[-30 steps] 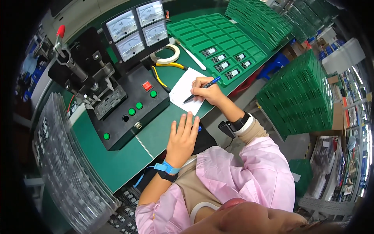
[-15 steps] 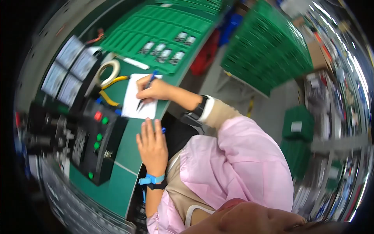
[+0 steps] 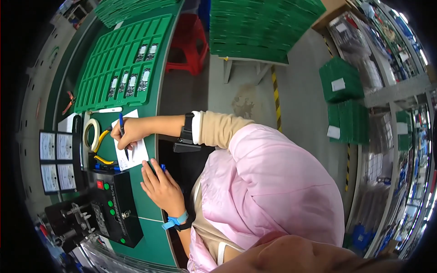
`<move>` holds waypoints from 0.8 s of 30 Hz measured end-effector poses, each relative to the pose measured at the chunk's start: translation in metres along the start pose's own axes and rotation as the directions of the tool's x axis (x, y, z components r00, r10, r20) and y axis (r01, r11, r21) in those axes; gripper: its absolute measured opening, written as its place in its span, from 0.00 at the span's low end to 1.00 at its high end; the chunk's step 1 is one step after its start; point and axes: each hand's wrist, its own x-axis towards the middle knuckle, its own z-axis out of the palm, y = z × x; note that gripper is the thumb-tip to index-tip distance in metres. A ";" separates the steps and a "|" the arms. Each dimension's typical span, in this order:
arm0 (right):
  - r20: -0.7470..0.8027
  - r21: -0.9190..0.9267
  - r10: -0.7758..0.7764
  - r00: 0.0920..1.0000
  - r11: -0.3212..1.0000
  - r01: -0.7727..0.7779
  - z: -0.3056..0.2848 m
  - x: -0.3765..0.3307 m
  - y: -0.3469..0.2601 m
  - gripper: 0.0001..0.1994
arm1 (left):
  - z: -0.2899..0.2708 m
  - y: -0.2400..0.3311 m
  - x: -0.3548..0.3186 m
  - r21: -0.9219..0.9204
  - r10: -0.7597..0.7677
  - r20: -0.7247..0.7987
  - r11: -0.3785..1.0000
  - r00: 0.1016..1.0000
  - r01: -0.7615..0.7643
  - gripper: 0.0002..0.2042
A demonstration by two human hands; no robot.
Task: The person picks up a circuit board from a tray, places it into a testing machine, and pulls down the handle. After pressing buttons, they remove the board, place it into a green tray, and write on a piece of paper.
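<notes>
My right hand [image 3: 129, 131] is closed around a blue pen [image 3: 121, 119], its dark lower end pointing down at a white sheet of paper [image 3: 139, 152]. Small marks show near the lower left of the sheet. My left hand [image 3: 161, 191] lies palm down at the bench edge, fingers stretched and slightly spread, fingertips close to the sheet's lower edge. A small blue piece [image 3: 163, 168] shows beside its fingers; whether it is gripped there cannot be made out. Yellow-handled pliers [image 3: 104, 160] and a roll of tape [image 3: 92, 135] lie just left of the sheet.
A green compartment tray [image 3: 102, 75] holds several small packed parts. A black control box [image 3: 119, 195] with green buttons stands beside panel meters [image 3: 58, 161]. Behind are a red stool [image 3: 185, 41], stacked green trays [image 3: 259, 32] and loaded shelves [image 3: 387, 98].
The whole view has turned and shifted, so bench things appear further left and lower. My right hand keeps the pen at the sheet. My left hand's fingers are more spread.
</notes>
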 end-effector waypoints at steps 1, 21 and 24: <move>-0.007 -0.023 0.014 1.000 1.000 -0.015 0.001 0.002 0.003 0.13 | -0.001 -0.002 -0.002 0.005 -0.022 0.000 1.000 1.000 0.022 0.23; 0.044 -0.142 -0.035 0.998 0.989 0.041 -0.003 -0.006 -0.003 0.10 | 0.002 -0.014 -0.006 -0.185 -0.047 -0.044 0.982 0.998 0.038 0.22; 0.029 -0.265 0.050 0.998 0.963 -0.041 -0.001 -0.006 -0.008 0.11 | 0.001 -0.015 -0.006 -0.175 -0.043 -0.031 0.984 0.999 0.037 0.23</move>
